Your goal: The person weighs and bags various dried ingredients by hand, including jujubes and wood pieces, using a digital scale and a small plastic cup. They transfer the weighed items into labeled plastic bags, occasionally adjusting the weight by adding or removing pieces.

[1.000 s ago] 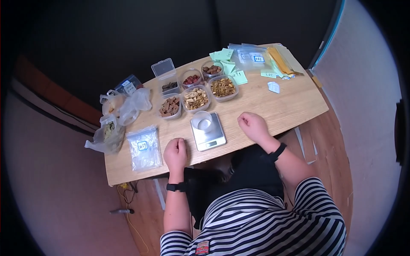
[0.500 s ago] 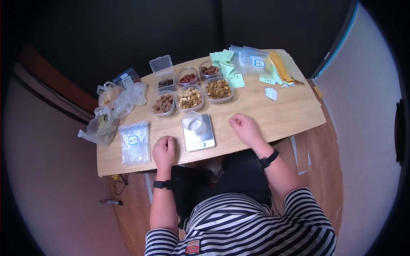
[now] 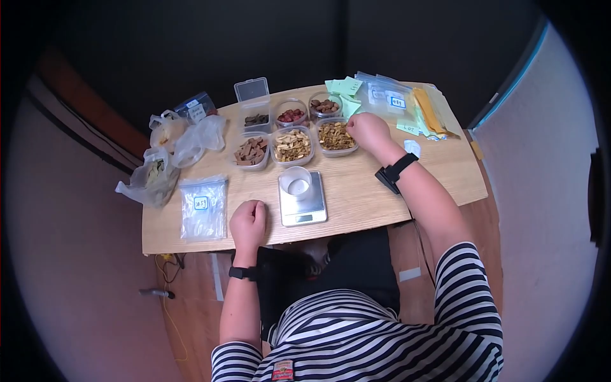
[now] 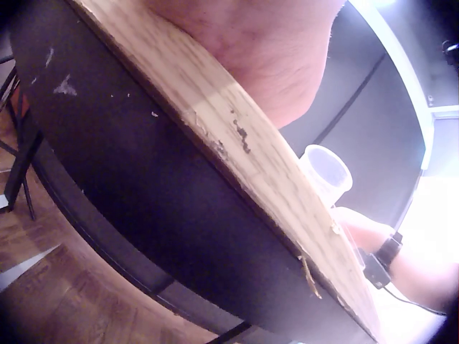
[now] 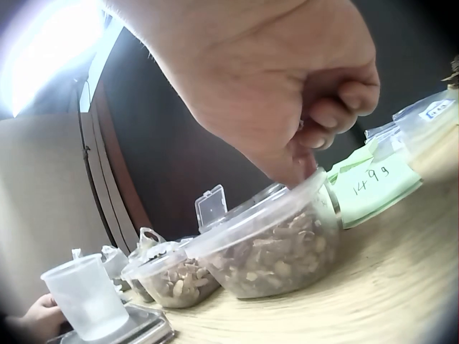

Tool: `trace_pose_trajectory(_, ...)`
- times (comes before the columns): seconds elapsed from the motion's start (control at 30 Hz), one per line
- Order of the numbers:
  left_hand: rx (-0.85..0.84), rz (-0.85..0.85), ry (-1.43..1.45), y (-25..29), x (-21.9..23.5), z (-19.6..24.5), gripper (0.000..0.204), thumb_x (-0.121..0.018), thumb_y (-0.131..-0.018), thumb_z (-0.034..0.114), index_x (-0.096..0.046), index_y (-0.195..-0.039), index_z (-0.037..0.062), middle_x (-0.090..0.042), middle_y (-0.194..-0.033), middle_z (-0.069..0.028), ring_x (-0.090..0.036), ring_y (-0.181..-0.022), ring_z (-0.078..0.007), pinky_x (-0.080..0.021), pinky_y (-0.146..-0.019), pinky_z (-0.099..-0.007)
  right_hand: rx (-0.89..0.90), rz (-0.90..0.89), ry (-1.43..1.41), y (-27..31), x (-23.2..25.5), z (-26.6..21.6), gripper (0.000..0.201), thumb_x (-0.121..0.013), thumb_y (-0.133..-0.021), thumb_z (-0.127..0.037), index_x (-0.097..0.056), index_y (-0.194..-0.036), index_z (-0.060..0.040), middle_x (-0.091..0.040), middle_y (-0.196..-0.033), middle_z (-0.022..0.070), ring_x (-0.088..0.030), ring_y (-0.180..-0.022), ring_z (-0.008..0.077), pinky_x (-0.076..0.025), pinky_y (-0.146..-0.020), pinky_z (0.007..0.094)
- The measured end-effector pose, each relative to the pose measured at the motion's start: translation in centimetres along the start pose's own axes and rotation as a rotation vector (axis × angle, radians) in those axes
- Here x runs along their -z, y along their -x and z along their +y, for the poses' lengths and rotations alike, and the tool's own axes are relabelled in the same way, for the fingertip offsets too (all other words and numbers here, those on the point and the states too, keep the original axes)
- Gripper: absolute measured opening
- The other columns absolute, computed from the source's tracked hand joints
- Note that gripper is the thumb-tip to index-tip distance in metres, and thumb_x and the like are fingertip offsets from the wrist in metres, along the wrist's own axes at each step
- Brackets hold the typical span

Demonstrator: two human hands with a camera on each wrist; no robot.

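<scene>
My left hand [image 3: 248, 223] rests at the table's front edge with its fingers curled, holding nothing. My right hand [image 3: 371, 132] is over the right rim of a clear tub of brown-yellow dried pieces [image 3: 332, 135]. In the right wrist view its thumb and forefinger dip at that tub's rim [image 5: 251, 226], the other fingers curled; their tips are hidden, so I cannot tell what they pinch. Between the hands stands a digital kitchen scale [image 3: 305, 213], bearing a clear plastic cup [image 3: 296, 183].
Other tubs hold pale slices [image 3: 293, 146], brown bark pieces [image 3: 251, 151], red dates [image 3: 291, 116], brown nuts [image 3: 326, 106] and dark pieces [image 3: 257, 120]. Plastic bags [image 3: 162, 175] and a labelled zip bag [image 3: 203, 210] lie left. Green notes [image 3: 344, 86] and an orange envelope [image 3: 428, 113] lie at the back right.
My right hand has moved from the table right of the scale, forward to the tub of brown-yellow pieces. My left hand stays by the front edge. The head view has shifted slightly.
</scene>
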State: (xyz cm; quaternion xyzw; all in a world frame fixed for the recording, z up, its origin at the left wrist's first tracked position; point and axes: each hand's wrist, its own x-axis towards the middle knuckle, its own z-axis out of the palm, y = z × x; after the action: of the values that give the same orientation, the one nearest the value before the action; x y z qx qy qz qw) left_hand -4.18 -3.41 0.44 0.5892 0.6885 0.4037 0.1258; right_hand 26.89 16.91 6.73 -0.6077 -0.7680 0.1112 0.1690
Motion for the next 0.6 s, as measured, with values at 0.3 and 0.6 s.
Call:
trace_pose_trajectory(0.3,-0.007,0.02,0.048,0.0,0.2,0.1,0.021,-0.062,-0.094,0.02,-0.071,-0.087,0.0023,-0.065,-0.077,-0.0152,-0.064,-0.072,-0.0337,-0.05,-0.067,-0.0413,-0.01,0.044,-0.08,-0.7,0.2,1.0,0.019,-0.065,-0.089,-0.022,-0.077,-0.093,-0.007,-0.074,-0.092,0.014,-0.071,-0.083,0.0293,-0.055,-0.073,0.0425)
trace_pose_trajectory(0.6,-0.013,0.027,0.071,-0.1,0.6,0.0,0.021,-0.062,-0.093,0.022,-0.071,-0.086,0.0034,-0.068,-0.081,-0.0154,-0.066,-0.078,-0.0356,-0.052,-0.071,-0.0445,-0.274,-0.54,-1.205,-0.6,1.8,-3.1,0.018,-0.067,-0.097,-0.026,-0.071,-0.101,-0.009,-0.048,-0.066,-0.0072,-0.039,-0.058,0.0034,-0.031,-0.05,0.0208)
